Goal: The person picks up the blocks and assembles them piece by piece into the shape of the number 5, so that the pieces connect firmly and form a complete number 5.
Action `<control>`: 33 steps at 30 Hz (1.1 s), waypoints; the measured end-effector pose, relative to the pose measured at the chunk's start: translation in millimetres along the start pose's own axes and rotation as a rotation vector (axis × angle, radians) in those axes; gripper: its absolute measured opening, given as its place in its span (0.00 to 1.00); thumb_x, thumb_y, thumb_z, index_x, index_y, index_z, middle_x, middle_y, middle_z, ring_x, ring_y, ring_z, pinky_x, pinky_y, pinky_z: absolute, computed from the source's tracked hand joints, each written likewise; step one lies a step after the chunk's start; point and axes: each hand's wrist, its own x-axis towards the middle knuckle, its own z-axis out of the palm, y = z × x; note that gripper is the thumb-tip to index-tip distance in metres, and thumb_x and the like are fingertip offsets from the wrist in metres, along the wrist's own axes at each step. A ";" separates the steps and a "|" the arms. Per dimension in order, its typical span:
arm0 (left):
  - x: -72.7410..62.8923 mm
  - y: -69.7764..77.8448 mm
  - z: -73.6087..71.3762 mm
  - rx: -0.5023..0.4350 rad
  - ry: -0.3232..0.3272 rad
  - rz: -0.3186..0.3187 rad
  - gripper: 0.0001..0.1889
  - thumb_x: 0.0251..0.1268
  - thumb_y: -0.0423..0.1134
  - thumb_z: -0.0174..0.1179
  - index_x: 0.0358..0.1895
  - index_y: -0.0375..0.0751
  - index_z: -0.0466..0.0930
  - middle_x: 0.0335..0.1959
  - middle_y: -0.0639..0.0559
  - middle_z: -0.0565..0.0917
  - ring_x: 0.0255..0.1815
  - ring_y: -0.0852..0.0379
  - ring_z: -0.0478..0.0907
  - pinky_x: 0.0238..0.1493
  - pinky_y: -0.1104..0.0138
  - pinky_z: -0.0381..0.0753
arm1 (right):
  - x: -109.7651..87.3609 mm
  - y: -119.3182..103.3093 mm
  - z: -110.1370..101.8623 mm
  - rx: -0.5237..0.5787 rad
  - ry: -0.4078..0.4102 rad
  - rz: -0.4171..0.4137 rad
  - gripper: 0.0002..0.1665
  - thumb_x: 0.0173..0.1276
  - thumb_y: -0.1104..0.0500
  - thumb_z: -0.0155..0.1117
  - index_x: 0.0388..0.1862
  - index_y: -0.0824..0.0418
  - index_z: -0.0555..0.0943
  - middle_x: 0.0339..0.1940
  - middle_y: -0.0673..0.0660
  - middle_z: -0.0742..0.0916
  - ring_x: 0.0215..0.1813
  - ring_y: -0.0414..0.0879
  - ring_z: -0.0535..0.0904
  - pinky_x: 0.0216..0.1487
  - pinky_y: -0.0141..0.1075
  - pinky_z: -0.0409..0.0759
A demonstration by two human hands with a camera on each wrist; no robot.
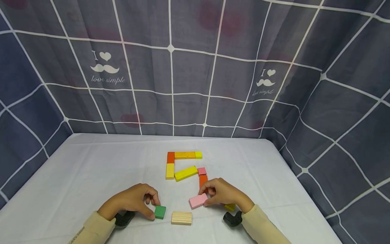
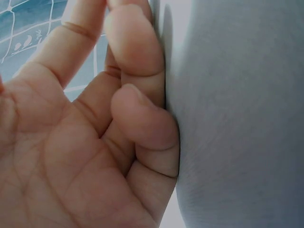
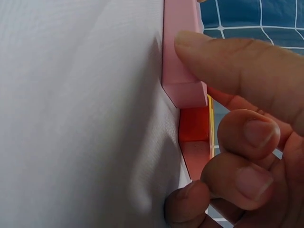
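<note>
My left hand pinches a small green block between thumb and forefinger, low on the white table; the left wrist view shows only the palm and curled fingers, with the block hidden. Between its thumb and forefinger, my right hand holds a pink rectangular block, set at a slant below an orange-red block. In the right wrist view the thumb presses along the side of the pink block. A ridged wooden block lies between the hands.
Farther back, a yellow-orange bar, a red block, a yellow block, a slanted yellow bar and a small pink block form a bent line. A dark yellow block is partly hidden beneath the right wrist. Grey checked curtains surround the table.
</note>
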 end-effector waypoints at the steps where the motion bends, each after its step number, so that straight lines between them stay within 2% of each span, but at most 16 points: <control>1: 0.0 0.0 0.0 -0.002 0.001 0.002 0.13 0.48 0.34 0.84 0.37 0.47 0.91 0.35 0.63 0.87 0.33 0.65 0.73 0.37 0.71 0.71 | 0.2 0.3 0.0 -0.001 0.000 -0.001 0.14 0.64 0.67 0.82 0.47 0.60 0.90 0.21 0.43 0.68 0.26 0.33 0.64 0.34 0.28 0.62; 21: 1.6 -2.4 -0.3 0.028 -0.002 -0.016 0.13 0.48 0.36 0.85 0.36 0.51 0.90 0.34 0.64 0.87 0.33 0.65 0.73 0.38 0.71 0.72 | 1.6 1.2 -0.4 0.013 0.011 0.001 0.14 0.64 0.68 0.81 0.48 0.60 0.90 0.21 0.43 0.68 0.26 0.34 0.64 0.35 0.28 0.63; 33: 1.8 -4.6 -0.3 0.031 0.000 -0.005 0.14 0.48 0.37 0.85 0.36 0.51 0.91 0.35 0.64 0.87 0.33 0.66 0.73 0.38 0.71 0.72 | 1.4 2.3 -0.1 0.019 0.013 0.004 0.14 0.65 0.69 0.81 0.49 0.61 0.90 0.21 0.43 0.68 0.26 0.34 0.64 0.34 0.29 0.63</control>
